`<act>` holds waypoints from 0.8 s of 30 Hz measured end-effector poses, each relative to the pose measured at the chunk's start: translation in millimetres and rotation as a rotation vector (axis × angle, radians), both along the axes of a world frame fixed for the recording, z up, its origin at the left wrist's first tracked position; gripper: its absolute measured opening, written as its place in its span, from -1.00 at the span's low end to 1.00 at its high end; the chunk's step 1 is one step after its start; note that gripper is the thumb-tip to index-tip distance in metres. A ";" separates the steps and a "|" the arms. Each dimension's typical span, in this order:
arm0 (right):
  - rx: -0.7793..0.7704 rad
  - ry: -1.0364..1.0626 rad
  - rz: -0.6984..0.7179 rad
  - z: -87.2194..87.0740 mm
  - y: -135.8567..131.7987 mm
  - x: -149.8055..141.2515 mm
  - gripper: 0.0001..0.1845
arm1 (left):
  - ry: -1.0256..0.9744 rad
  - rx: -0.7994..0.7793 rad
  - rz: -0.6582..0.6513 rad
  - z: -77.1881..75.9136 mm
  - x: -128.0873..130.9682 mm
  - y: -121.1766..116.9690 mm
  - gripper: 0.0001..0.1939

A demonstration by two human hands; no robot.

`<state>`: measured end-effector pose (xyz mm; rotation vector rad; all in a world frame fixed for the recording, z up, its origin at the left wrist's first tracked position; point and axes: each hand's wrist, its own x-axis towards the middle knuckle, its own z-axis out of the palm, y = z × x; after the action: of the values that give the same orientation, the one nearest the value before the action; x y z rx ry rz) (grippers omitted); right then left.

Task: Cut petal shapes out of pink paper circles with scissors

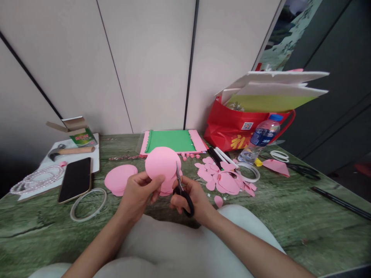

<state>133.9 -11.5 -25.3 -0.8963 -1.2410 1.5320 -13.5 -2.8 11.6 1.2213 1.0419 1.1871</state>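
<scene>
Between thumb and fingers, my left hand (pixel 145 189) pinches a round piece of pink paper (pixel 160 163), held up over the table. My right hand (pixel 191 197) grips black-handled scissors (pixel 185 197), whose blades point up at the right edge of the paper circle. Whether the blades touch the paper, I cannot tell. Behind the held circle, more pink paper rounds show partly. A stack of pink circles (pixel 120 179) lies left of my left hand. Right of the scissors is a heap of pink paper petals and scraps (pixel 224 179).
Green paper (pixel 171 141) on pink sheets lies at the back. At left are a phone (pixel 75 179), a hammer (pixel 72 151), bead strands (pixel 37 180) and a tape roll (pixel 88 204). At right stand a red bag (pixel 223 127) and a water bottle (pixel 261 139), near another tape roll (pixel 255 173).
</scene>
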 end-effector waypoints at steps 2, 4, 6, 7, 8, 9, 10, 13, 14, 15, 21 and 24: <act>-0.015 -0.009 0.002 0.6 -0.2 -0.3 -0.61 | -0.042 -0.017 -0.004 1.0 0.9 0.1 -0.74; -0.007 -0.002 0.017 0.9 -0.6 -0.7 -0.61 | -0.084 -0.053 -0.023 1.8 2.4 0.7 -0.75; 0.016 0.000 0.036 0.6 -0.9 -1.2 -0.61 | -0.109 -0.080 -0.045 2.0 3.7 1.6 -0.75; 0.024 -0.005 0.040 0.2 -1.1 -1.4 -0.61 | -0.110 -0.082 -0.050 1.9 4.1 1.9 -0.76; 0.031 -0.016 0.044 -0.5 -1.2 -1.7 -0.61 | -0.103 -0.077 -0.048 1.6 4.2 2.2 -0.76; 0.037 -0.029 0.048 -1.3 -1.3 -1.9 -0.61 | -0.089 -0.068 -0.042 1.2 4.2 2.3 -0.76; 0.041 -0.040 0.051 -2.2 -1.3 -2.0 -0.61 | -0.070 -0.057 -0.033 0.8 4.0 2.2 -0.75; 0.047 -0.049 0.074 -4.1 -1.1 -1.7 -0.58 | 0.000 -0.044 0.004 -0.4 3.2 1.3 -0.71; 0.048 -0.034 0.077 -4.0 -1.0 -1.4 -0.57 | 0.022 -0.043 0.007 -0.7 3.1 1.0 -0.70; 0.049 -0.010 0.073 -3.3 -1.0 -1.1 -0.54 | 0.042 -0.045 0.004 -1.0 3.0 0.9 -0.70; 0.038 0.068 0.035 5.4 -0.7 0.1 -0.40 | 0.085 -0.033 -0.026 -2.5 3.4 1.6 -0.75; 0.042 0.053 0.036 6.2 -0.2 0.1 -0.40 | 0.079 -0.034 -0.023 -2.3 3.5 1.6 -0.76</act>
<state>134.1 -11.7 -19.1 -0.8053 -1.2525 1.5431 -9.9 -1.2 9.3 1.2587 1.0989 1.1065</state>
